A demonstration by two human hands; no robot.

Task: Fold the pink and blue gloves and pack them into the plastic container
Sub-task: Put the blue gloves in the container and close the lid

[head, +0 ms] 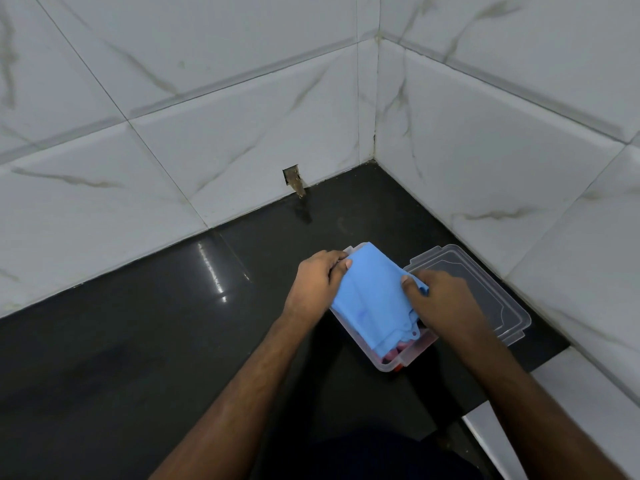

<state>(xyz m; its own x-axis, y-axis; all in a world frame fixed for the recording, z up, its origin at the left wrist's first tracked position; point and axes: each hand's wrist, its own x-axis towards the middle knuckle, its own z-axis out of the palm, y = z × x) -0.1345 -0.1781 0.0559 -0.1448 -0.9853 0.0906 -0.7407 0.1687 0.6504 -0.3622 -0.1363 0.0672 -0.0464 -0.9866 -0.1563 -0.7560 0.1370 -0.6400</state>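
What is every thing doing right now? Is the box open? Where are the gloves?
plastic container: open, lid off, on the dark counter.
lid: lying flat beside the container, to its right.
blue gloves: folded, lying over the top of the container, held at both sides.
pink gloves: inside the container, mostly hidden under the blue.
left hand: pinching the blue gloves' left edge.
right hand: gripping their right edge.
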